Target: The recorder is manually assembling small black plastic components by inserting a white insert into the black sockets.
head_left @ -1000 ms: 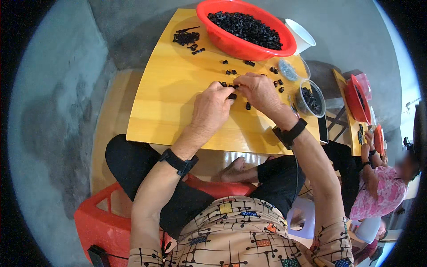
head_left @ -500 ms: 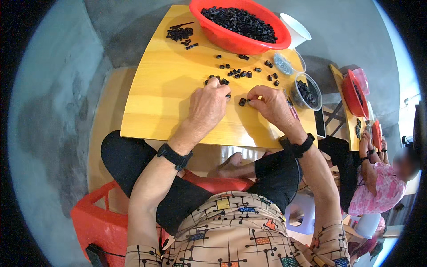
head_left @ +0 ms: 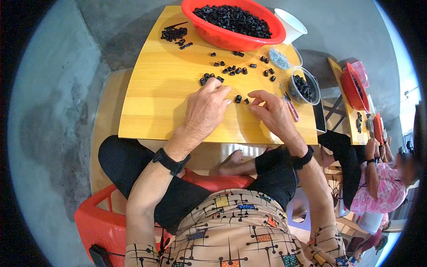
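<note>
Presently: left hand (head_left: pixel 205 107) fingers loosely curled, resting on yellow bench (head_left: pixel 151 102); right hand (head_left: pixel 272 113) fingers pinched, contents indiscernible; small black cylinder (head_left: pixel 238 99) between them, axis unclear.

no packages, labels, signs, screens

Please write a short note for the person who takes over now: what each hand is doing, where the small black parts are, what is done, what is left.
Left hand: resting on the yellow table, fingers bent; what its grip holds is hidden.
Right hand: fingers curled above the table, beside two loose black parts.
Parts: many in the red bowl, some scattered across the table, a small pile at the far left edge.
Done: some parts lie in the clear tub.
Left: the scattered parts and the full bowl.
</note>
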Demonstrator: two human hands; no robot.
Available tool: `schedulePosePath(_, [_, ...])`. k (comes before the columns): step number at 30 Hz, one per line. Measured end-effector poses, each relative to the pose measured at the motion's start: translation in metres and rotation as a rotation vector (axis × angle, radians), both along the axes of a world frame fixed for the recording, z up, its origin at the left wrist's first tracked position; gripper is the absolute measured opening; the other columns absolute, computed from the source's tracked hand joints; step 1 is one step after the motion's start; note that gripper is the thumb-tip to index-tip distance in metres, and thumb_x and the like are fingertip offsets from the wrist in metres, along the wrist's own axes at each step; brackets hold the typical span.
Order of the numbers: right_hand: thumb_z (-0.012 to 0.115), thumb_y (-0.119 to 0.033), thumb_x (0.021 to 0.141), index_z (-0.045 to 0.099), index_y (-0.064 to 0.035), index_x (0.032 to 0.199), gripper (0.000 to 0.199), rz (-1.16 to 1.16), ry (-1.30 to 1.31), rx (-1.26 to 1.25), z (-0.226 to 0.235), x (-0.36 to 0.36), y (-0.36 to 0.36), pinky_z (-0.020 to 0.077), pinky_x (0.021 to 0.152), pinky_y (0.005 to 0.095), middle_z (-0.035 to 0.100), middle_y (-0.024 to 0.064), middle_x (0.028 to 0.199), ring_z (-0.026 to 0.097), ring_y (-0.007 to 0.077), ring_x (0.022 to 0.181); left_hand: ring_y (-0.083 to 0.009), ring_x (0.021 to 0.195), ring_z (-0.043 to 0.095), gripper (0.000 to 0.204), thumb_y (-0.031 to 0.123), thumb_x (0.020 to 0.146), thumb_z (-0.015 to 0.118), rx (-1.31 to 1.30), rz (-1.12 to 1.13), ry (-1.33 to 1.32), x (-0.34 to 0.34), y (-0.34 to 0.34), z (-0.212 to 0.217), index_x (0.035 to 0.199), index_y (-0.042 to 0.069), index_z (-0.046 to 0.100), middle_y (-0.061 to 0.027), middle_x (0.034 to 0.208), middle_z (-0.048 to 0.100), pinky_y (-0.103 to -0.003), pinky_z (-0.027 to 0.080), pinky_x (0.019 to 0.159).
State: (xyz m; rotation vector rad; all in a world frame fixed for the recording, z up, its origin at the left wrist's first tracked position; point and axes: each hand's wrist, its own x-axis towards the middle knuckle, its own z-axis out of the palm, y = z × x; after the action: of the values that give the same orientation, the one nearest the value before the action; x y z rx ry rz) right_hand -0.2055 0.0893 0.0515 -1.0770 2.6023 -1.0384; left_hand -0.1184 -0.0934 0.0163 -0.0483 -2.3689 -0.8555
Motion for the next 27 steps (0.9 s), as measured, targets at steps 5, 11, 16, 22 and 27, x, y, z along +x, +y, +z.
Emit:
schedulePosePath(5, [0.063,-0.007,0.076,0.063,-0.0033,0.095,0.019,-0.030,0.127,-0.016,-0.009,0.032,0.023,0.0486,0.058,0.0333,0.063,0.0116,0.076,0.062,0.0250,0.063,-0.0266,0.084,0.060,0.019,0.011,0.075,0.065,-0.168,-0.013,-0.002,-0.015,0.010,0.001,0.093,0.004,0.062,-0.0099,0.095,0.056,-0.036,0.050,0.068])
schedulePosePath(11, [0.063,0.000,0.074,0.064,-0.0014,0.088,0.014,-0.083,0.216,0.002,-0.002,0.039,0.059,0.0487,0.059,0.0325,0.062,0.0130,0.076,0.063,0.0258,0.067,-0.0242,0.080,0.059,0.011,0.014,0.078,0.062,-0.346,-0.031,-0.052,-0.025,0.012,-0.010,0.086,0.006,0.062,-0.0064,0.084,0.055,-0.036,0.050,0.064])
schedulePosePath(16, [0.064,-0.003,0.075,0.064,-0.0017,0.090,0.015,-0.184,0.286,0.004,0.013,0.003,0.061,0.0490,0.061,0.0346,0.062,0.0149,0.078,0.063,0.0285,0.068,-0.0250,0.077,0.060,0.010,0.013,0.075,0.065,-0.197,-0.027,-0.029,-0.019,0.010,-0.012,0.081,0.006,0.061,-0.0065,0.079,0.055,-0.038,0.050,0.063])
schedulePosePath(22, [0.063,-0.006,0.075,0.062,-0.0028,0.084,0.010,-0.103,0.552,0.091,-0.007,-0.044,0.049,0.0475,0.060,0.0437,0.060,0.0152,0.079,0.060,0.0355,0.069,-0.0261,0.076,0.060,0.013,0.013,0.074,0.067,-0.186,-0.017,-0.027,-0.017,0.007,-0.011,0.084,0.006,0.062,-0.0078,0.081,0.056,-0.037,0.050,0.065])
schedulePosePath(27, [0.063,-0.011,0.076,0.061,-0.0070,0.081,0.007,-0.170,0.580,0.296,-0.012,-0.058,0.038,0.0495,0.063,0.0445,0.059,0.0126,0.085,0.061,0.0349,0.071,-0.0276,0.077,0.061,0.017,0.012,0.073,0.068,-0.073,-0.043,-0.004,-0.009,0.002,-0.005,0.087,0.005,0.063,-0.0091,0.084,0.058,-0.038,0.050,0.067])
